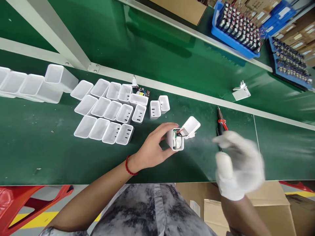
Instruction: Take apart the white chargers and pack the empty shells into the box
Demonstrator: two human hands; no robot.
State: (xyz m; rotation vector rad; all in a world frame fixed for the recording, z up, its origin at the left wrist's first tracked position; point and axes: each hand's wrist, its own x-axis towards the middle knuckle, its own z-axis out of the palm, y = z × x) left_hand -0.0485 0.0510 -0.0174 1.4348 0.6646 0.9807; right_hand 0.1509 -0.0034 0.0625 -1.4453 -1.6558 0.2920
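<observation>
Over the desk (199,164), a white case (169,140) points its open end up and slightly right, long axis toward the camera, lid (192,126) tilted at the rim. The left hand (153,147), reaching rightward, grasps it between thumb and fingers; the blurred, gloved right hand (237,164) hovers near pliers (220,123), fingers parted.

A mottled grey-black shirt (134,211) fills six o'clock; red bracelet (127,166) at seven; white glove (237,164) on the right hand (240,167) at four.
</observation>
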